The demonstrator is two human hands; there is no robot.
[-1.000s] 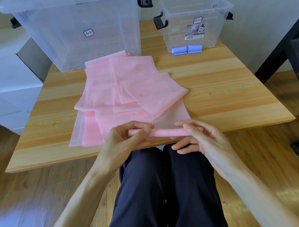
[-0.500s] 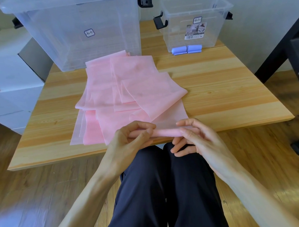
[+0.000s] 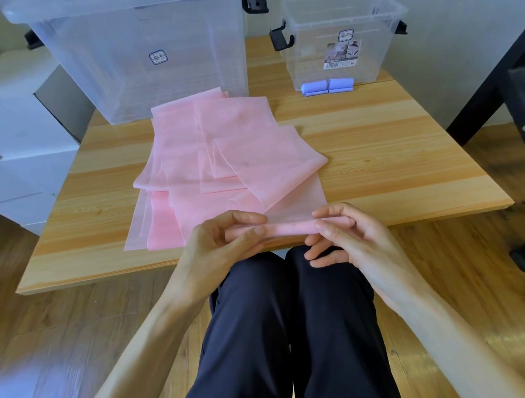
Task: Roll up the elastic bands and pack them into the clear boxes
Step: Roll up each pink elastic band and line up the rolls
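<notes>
- A pink elastic band (image 3: 238, 157) lies in loose overlapping folds on a wooden table (image 3: 404, 162), its near end wound into a thin pink roll (image 3: 289, 227) at the table's front edge
- The left hand (image 3: 221, 245) holds the roll's left end, thumb in front and fingers curled over the top
- The right hand (image 3: 347, 240) pinches the roll's right end between thumb and forefinger, its other fingers loosely bent below
- Both hands are closed on the roll, which sits level between them, just above the person's knees
- The unrolled length of band runs from the roll away across the table toward the far side, doubling back on itself several times
- Behind the band, at the far left of the table, stands a large clear box (image 3: 144, 59) with black latches
- At the far right stands a smaller clear box (image 3: 344, 38), open at the top, with a printed label on its front
- Two rolled blue bands (image 3: 327, 87) lie side by side at the base of the smaller box; whether they are inside it or just in front cannot be told
- The person sits in dark trousers (image 3: 291, 333) above a wooden floor (image 3: 51, 343)
- A white cabinet (image 3: 14, 134) stands to the left of the table
</notes>
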